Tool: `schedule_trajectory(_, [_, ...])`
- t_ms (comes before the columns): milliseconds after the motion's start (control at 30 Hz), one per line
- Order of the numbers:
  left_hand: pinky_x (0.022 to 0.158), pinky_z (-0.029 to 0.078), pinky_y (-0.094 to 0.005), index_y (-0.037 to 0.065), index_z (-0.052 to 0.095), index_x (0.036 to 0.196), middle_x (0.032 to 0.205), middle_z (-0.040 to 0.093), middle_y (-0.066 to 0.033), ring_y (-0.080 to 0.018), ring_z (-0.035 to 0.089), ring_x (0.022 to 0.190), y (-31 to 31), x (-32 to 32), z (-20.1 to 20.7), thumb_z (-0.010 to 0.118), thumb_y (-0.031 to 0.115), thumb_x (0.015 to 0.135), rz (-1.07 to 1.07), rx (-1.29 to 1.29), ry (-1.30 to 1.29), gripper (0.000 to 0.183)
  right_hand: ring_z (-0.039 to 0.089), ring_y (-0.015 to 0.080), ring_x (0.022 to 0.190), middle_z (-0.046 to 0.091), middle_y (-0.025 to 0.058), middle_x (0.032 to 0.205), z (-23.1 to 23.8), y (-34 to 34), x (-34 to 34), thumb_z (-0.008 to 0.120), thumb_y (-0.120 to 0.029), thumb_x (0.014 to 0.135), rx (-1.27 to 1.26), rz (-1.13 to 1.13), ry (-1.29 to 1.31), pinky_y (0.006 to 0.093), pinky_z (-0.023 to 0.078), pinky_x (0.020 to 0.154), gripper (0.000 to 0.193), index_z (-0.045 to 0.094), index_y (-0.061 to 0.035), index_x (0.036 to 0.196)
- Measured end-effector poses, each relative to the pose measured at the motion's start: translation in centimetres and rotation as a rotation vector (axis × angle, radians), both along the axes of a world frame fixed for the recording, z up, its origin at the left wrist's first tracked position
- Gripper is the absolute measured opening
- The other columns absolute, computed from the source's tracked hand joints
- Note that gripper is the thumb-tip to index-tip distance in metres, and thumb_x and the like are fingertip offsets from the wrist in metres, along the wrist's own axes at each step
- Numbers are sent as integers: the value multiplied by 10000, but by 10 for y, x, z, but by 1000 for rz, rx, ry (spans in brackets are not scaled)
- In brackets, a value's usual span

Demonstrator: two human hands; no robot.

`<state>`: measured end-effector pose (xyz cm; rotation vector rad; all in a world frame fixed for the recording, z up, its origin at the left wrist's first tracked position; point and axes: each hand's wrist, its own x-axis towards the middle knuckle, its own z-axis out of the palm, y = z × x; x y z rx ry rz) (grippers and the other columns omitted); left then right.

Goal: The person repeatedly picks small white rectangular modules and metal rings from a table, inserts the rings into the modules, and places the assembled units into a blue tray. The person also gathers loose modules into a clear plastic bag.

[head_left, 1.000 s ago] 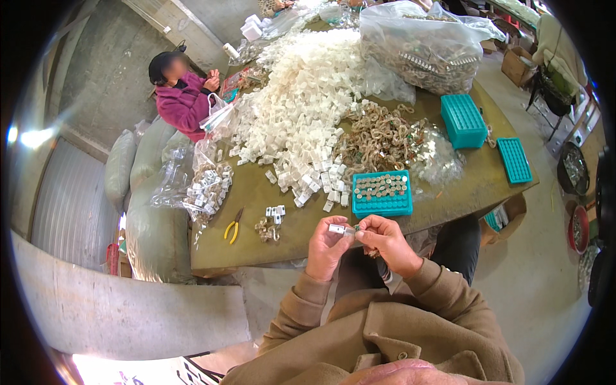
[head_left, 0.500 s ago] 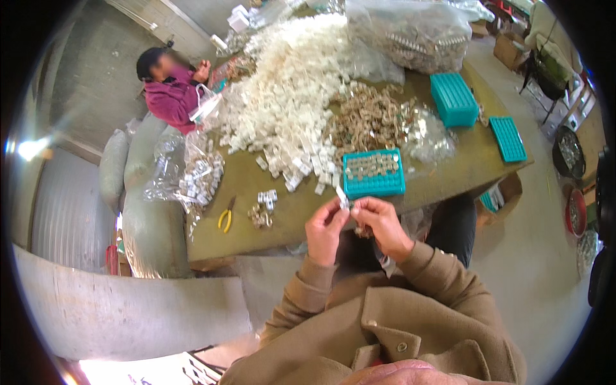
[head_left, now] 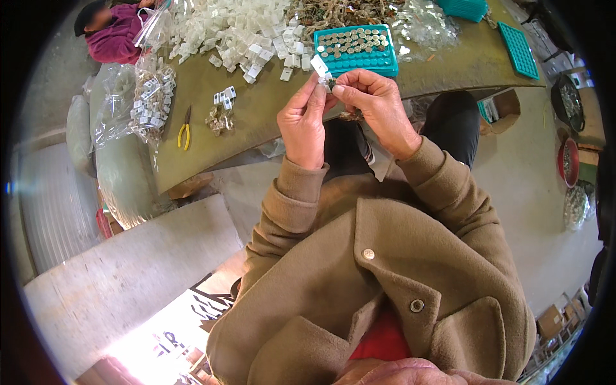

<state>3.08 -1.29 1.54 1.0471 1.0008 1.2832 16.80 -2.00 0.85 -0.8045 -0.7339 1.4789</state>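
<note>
Both of my hands come together just off the table's front edge, beside the near left corner of a teal tray. Several round, silvery pieces sit in rows in that tray. My left hand is closed, its thumb and fingers pinching a small white tag with a clear packet under it. Fingers of my right hand pinch a small dark piece right at the packet. A brown strand hangs below the right fingers; its upper part is hidden by the hand.
Yellow-handled pliers lie left on the table, near a small heap of tagged packets. A large heap of white-tagged packets covers the far side. Another teal tray lies at right. A person in a purple top sits far left.
The view has tipped downward, so the table sits higher in the picture. The white tag shows its flat face more fully. Both hands keep their pinch.
</note>
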Motion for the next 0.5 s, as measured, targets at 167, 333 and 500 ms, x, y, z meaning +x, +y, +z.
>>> schedule_trajectory(167, [848,589,-303,-17,608,1302,1149,677,-100,-142,662,949,-1,1,-6,567,28,995,-9,185,195,313,489,31,611,605,-28,730,3,2,4,675,-53,905,8,9,-110,203,379,528,56,663,2,913])
schedule_trajectory(333, [823,584,-286,-13,611,1301,1134,686,-95,-141,679,935,-2,-2,-1,584,68,995,-77,86,206,318,498,29,615,607,-24,728,2,4,4,671,-52,899,11,15,-126,204,385,523,58,660,5,907])
schedule_trajectory(500, [761,576,-258,-13,643,1246,1063,709,-79,-137,697,920,0,-11,12,665,170,961,-98,-141,192,339,512,22,642,600,-35,732,3,2,5,665,-54,899,63,52,-303,203,406,551,56,654,-2,918])
